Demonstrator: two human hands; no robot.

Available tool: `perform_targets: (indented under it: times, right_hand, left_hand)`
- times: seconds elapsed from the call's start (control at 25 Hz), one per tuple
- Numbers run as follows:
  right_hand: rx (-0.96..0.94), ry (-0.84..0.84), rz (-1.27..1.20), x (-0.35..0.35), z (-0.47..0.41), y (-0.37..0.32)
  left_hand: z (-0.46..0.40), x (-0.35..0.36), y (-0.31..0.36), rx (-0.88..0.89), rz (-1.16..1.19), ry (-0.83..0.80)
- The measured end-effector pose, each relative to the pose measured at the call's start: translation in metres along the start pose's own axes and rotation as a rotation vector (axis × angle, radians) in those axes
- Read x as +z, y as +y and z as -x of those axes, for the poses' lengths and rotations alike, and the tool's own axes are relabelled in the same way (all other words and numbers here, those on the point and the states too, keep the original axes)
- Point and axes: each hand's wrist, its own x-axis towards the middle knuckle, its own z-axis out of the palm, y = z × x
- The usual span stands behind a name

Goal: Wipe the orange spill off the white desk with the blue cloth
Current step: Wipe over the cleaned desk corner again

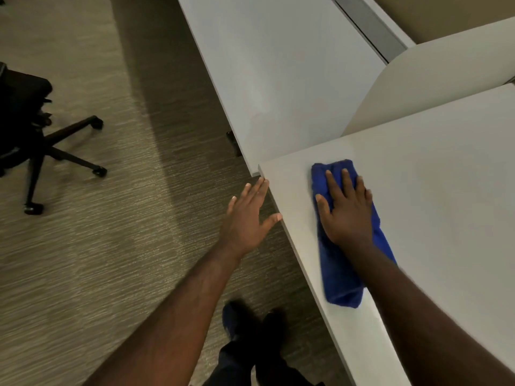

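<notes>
The right hand [347, 210] lay flat, fingers spread, pressing the folded blue cloth [345, 246] onto the white table [446, 190], near the table's corner. The cloth extended beyond the fingertips and back under the wrist. The left hand [248, 218] was open, its fingers splayed, its fingertips touching the table's edge just left of the cloth. No orange spill was discernible around the cloth.

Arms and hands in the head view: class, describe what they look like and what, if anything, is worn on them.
Both forearms are bare to the frame's edge: no sleeves show. The left hand and right hand have no gloves, rings, watch or bracelets visible. Fingernails are short and unpainted.
</notes>
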Motion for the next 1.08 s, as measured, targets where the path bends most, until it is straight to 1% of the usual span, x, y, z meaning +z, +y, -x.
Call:
perform_targets:
  times: [0.12, 0.2, 0.24, 0.32, 0.4, 0.44, 0.52, 0.6, 0.64, 0.68, 0.76, 0.84, 0.88, 0.96, 1.08]
  right_hand:
    - [-0.187, -0.045, -0.013, 0.007, 0.004, -0.020]
    - [-0.271, -0.051, 0.008, 0.009, 0.022, -0.004]
    - [-0.268, -0.043, 0.009, 0.007, 0.027, 0.008]
    - [-0.174, -0.030, 0.004, 0.002, 0.016, 0.022]
    - [-0.071, -0.021, -0.011, -0.001, -0.004, 0.015]
    - [-0.069, -0.021, -0.014, 0.000, -0.009, 0.006]
    - [-0.162, -0.030, -0.009, 0.004, 0.000, 0.001]
    - [-0.257, -0.045, 0.013, 0.004, 0.024, 0.024]
    - [-0.260, -0.047, 0.016, 0.000, 0.031, 0.040]
    - [-0.221, -0.042, 0.022, -0.004, 0.031, 0.053]
    - [-0.065, -0.031, 0.017, -0.012, 0.012, 0.062]
    - [0.046, -0.011, -0.003, -0.013, -0.010, 0.048]
    - [0.051, -0.003, -0.011, -0.011, -0.014, 0.036]
    - [-0.033, -0.001, -0.026, -0.003, -0.005, 0.021]
    - [-0.145, -0.023, -0.002, 0.004, 0.030, 0.032]
  left_hand:
    - [-0.002, 0.000, -0.002, 0.006, 0.016, 0.018]
    - [-0.002, 0.001, -0.003, 0.018, 0.029, 0.020]
    - [-0.003, 0.001, -0.003, 0.020, 0.039, 0.016]
    - [-0.003, 0.001, -0.004, 0.017, 0.052, 0.014]
    - [-0.004, 0.001, -0.003, 0.012, 0.071, 0.014]
    - [-0.004, 0.001, -0.003, 0.008, 0.084, 0.015]
    - [-0.002, 0.002, -0.003, 0.008, 0.103, 0.013]
    - [-0.003, 0.003, -0.002, 0.001, 0.108, 0.002]
    - [-0.004, 0.002, -0.003, -0.007, 0.109, -0.005]
    - [-0.004, 0.002, -0.003, -0.013, 0.113, -0.012]
    - [-0.003, 0.002, -0.003, -0.015, 0.130, -0.015]
    - [-0.003, 0.001, -0.001, -0.021, 0.159, -0.017]
    - [-0.003, 0.001, 0.000, -0.027, 0.175, -0.010]
    - [-0.003, 0.002, 0.001, -0.032, 0.178, 0.012]
    - [-0.003, 0.003, -0.001, -0.009, 0.125, 0.030]
